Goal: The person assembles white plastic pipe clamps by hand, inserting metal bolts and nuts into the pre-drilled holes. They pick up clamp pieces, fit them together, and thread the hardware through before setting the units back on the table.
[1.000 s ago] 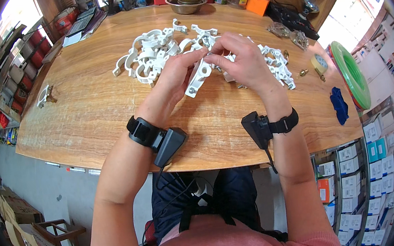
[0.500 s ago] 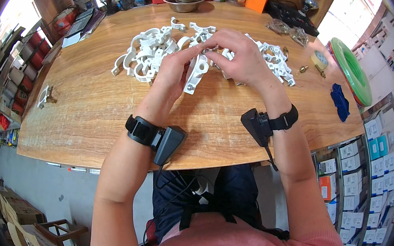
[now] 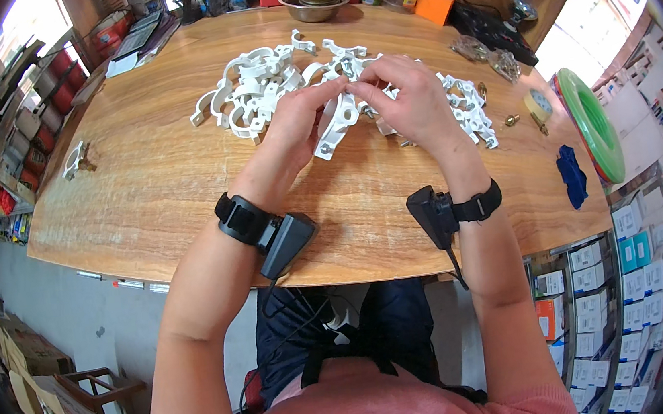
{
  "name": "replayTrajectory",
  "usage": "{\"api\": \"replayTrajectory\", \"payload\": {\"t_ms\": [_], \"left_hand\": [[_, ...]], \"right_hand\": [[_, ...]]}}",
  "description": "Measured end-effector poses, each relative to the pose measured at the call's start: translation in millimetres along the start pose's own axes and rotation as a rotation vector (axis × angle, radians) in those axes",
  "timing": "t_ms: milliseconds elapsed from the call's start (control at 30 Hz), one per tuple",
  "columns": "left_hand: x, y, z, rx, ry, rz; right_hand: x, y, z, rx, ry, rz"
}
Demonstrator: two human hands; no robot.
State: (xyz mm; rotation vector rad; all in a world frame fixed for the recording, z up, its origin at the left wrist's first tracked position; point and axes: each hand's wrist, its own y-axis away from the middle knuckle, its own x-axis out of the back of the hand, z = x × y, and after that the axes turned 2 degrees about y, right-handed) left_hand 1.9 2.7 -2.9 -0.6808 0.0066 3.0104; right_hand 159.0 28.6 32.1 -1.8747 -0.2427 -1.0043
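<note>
A white plastic pipe clamp slants down between my hands, with a metal screw near its lower end. My left hand is closed round the clamp, its thumb and fingers at the upper part. My right hand has its thumb and fingertips pinched together at the clamp's upper end; what lies between them is too small and hidden to make out. Just beyond my left hand lies a pile of white clamp halves. Smaller white clamp pieces with screws spread beside my right hand.
A lone white clamp lies far left on the wooden table. To the right are brass fittings, a tape roll, a blue cloth and a green coil. Metal bowls stand at the back.
My right hand's fingers have shifted slightly and bent more at the clamp's upper end. The clamp stays in my left hand almost unmoved.
</note>
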Motion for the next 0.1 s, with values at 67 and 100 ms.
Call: {"api": "replayTrajectory", "payload": {"t_ms": [67,100], "left_hand": [[-0.8,0.0,-0.2,0.012,0.019,-0.007],[1.2,-0.5,0.1,0.019,0.039,-0.015]], "right_hand": [[-2.4,0.6,2.6,0.085,-0.095,0.086],[-3.5,-0.5,2.9,0.152,-0.096,0.123]]}}
